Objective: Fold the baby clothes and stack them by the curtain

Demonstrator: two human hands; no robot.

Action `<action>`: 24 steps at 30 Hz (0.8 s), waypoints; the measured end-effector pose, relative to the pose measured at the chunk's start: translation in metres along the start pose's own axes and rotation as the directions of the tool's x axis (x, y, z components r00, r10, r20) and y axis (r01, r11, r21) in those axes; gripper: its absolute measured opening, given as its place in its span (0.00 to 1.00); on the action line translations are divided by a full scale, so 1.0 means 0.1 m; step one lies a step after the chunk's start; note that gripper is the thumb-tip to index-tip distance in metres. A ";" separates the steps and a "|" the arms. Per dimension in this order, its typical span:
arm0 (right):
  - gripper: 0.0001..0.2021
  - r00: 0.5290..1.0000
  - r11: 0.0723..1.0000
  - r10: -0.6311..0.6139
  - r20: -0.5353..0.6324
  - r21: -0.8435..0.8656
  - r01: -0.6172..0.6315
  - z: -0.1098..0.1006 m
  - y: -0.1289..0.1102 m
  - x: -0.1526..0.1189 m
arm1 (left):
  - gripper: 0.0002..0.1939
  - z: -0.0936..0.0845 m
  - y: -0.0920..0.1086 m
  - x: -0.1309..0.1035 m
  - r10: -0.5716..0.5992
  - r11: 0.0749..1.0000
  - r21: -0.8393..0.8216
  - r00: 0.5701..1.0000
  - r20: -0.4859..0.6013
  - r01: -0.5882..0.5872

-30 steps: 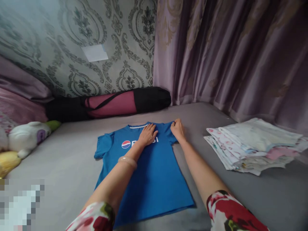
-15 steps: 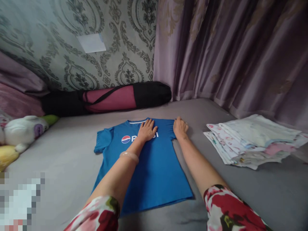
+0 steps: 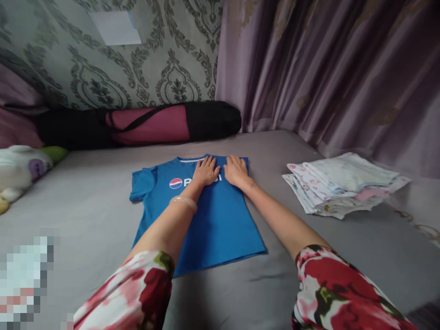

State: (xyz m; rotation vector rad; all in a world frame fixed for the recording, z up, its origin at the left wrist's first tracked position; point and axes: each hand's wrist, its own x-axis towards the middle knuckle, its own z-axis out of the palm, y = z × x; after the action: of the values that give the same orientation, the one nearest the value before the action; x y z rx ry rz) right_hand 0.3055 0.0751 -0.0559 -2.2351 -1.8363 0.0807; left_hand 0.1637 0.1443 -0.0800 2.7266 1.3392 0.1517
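A blue T-shirt (image 3: pixel 220 229) with a round red, white and blue logo lies front side up, its collar away from me. My left hand (image 3: pixel 206 172) rests flat on the upper chest just below the collar, fingers stretched and covering part of the white lettering. Close beside it, my right hand (image 3: pixel 236 171) lies on the shirt near the shoulder at the right, fingers extended toward the collar edge and apart from the left hand. The sleeve on that side is partly hidden behind the right hand, while the left-side sleeve (image 3: pixel 143 183) shows some creases.
The shirt lies on a grey bed sheet (image 3: pixel 99 197). A folded stack of printed cloths (image 3: pixel 343 183) sits to the right. Along the patterned wall lies a long black and maroon bag (image 3: pixel 147 123). A white plush toy (image 3: pixel 20 167) is at the left, purple curtains (image 3: pixel 292 68) at the right.
My right hand has moved left from the right sleeve's outer edge onto the shirt's shoulder, and its curled fingers have straightened. My left hand stays on the chest. The camera view has shifted slightly.
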 end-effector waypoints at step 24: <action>0.30 0.874 0.907 -0.415 0.252 0.195 0.374 -0.41 -0.11 -1.85 | 0.32 0.07 -0.06 0.07 0.022 1.000 0.003 0.999 -0.037 -0.022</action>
State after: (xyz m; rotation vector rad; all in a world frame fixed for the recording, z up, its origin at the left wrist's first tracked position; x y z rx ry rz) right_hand 0.2649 -0.1093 -0.0351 -1.7830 -2.3247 0.4676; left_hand 0.1643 0.1528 -0.0874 2.7550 1.3198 0.2025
